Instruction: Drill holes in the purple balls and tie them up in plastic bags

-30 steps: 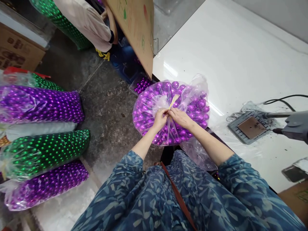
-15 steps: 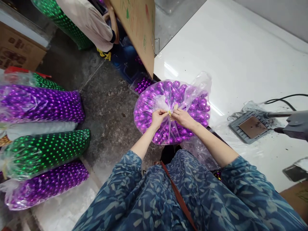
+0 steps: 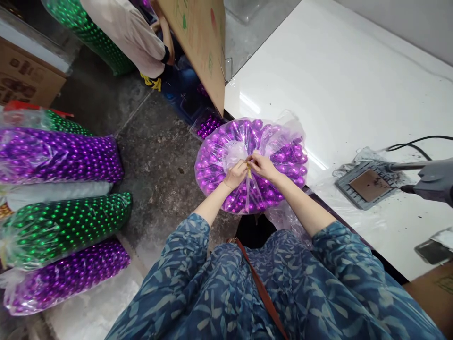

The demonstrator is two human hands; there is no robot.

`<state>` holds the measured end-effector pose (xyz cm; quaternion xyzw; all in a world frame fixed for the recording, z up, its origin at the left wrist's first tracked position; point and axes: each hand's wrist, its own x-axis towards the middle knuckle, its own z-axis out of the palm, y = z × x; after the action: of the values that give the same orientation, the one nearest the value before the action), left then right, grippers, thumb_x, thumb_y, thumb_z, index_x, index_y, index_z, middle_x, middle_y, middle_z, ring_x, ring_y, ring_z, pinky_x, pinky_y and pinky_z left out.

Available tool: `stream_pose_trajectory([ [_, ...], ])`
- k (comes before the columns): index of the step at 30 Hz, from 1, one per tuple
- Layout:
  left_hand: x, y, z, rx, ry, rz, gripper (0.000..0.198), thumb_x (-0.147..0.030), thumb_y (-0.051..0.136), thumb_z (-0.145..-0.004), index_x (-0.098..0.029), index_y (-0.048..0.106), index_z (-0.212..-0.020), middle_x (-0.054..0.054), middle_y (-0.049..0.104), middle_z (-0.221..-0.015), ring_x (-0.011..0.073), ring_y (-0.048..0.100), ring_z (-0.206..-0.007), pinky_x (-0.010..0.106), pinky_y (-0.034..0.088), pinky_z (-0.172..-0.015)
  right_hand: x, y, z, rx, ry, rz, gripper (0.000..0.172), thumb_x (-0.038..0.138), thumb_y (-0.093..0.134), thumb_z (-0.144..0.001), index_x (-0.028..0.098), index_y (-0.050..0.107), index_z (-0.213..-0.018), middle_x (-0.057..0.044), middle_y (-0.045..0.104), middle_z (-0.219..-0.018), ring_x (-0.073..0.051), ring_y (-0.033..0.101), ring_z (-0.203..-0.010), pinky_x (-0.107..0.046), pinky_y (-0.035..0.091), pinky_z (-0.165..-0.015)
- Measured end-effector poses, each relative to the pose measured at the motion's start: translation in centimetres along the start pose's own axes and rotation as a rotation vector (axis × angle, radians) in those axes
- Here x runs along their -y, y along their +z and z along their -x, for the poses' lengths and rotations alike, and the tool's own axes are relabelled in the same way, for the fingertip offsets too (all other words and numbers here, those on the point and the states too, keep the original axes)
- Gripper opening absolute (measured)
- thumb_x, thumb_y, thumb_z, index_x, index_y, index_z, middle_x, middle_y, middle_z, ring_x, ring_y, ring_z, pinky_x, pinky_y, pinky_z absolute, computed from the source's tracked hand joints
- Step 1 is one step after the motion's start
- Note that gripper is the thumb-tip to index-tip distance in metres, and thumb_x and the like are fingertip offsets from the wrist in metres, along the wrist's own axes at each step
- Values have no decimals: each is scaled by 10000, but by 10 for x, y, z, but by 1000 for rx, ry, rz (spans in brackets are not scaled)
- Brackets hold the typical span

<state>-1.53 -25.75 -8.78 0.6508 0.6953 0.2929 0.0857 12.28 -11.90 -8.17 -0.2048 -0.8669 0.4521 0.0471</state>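
Observation:
In front of me stands a clear plastic bag (image 3: 212,156) full of shiny purple balls, its neck gathered at the top. A thin yellow tie (image 3: 249,171) goes around that neck. My left hand (image 3: 236,174) pinches the tie from the left, fingers closed. From the right my right hand (image 3: 260,165) is closed on the tie too, its fingertips close to those of the left. Loose plastic from the bag's mouth fans out above and beside the hands. The exact grip of the fingertips is partly hidden.
A white table (image 3: 318,61) spans the right, bearing a drill-like machine (image 3: 435,179) over a grey base plate (image 3: 364,184). Filled bags, one green (image 3: 71,226) and one purple (image 3: 63,156), lie at left. A co-worker (image 3: 130,38) is behind a cardboard box (image 3: 198,42).
My hands have shifted at the bag's neck. The right hand has turned and moved slightly left and up, and the left fingers have curled in more. The loose plastic at upper right has sunk.

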Motion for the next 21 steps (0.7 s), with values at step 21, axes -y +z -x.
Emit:
stream_pose_trajectory([
  [21, 16, 28, 13, -189, -177, 83, 352, -425, 508, -1059, -197, 638, -823, 48, 652, -774, 159, 636, -688, 278, 491, -668, -13, -10, -21, 197, -70, 93, 377, 369, 521, -1014, 69, 685, -1171, -85, 659, -1069, -71, 588, -1000, -250, 514, -983],
])
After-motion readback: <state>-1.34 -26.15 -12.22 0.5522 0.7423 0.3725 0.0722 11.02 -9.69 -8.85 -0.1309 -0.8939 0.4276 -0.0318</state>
